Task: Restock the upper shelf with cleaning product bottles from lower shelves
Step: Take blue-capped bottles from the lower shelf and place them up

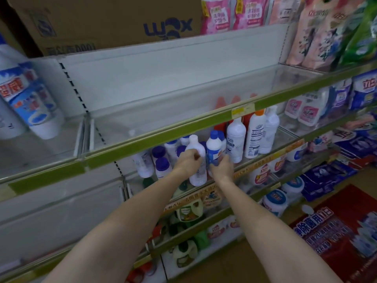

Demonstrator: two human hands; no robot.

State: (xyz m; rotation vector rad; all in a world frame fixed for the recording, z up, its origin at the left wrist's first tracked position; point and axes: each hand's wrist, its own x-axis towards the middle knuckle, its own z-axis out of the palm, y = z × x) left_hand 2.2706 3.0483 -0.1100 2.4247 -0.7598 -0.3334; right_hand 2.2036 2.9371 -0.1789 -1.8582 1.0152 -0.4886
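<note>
My left hand (188, 160) curls round the white bottle (197, 160); my right hand (222, 165) wraps the blue-capped bottle (213, 149), both on the lower shelf (265, 158). Lift each straight up clear of neighbouring bottles, then out under the green rail (183, 127) before raising to the upper shelf (114, 131)

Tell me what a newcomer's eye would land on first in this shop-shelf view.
Two bare arms reach in from below: the left hand grips a white bottle and the right hand a blue-capped bottle, both on the lower shelf among crowded bottles. Above them the upper shelf, edged in green, lies almost bare. A brown cardboard box sits at top left.
</note>
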